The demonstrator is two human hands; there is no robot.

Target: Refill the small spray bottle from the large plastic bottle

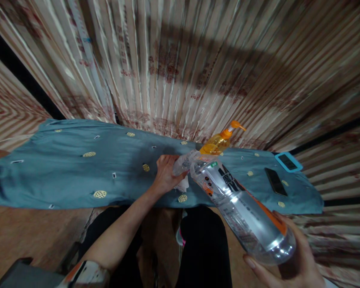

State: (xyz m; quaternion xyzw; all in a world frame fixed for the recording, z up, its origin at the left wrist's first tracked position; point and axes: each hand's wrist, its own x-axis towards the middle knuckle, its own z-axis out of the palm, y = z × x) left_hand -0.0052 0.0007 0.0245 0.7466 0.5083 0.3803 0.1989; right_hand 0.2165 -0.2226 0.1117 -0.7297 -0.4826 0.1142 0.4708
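Observation:
My right hand [291,260] grips the base of a large clear plastic bottle [243,212] with an orange, black and white label, tilted with its neck pointing away from me. My left hand [166,174] holds a small clear container [184,162] at the bottle's mouth, with a white crumpled piece beneath it, over the blue cloth [78,168]. An orange pump bottle [220,141] stands just behind the big bottle's neck.
The blue cloth with yellow dots covers a low surface in front of a striped curtain [183,60]. A black phone [275,181] and a blue-edged device [288,161] lie at the cloth's right end. My dark-trousered knees sit below, above a brown floor.

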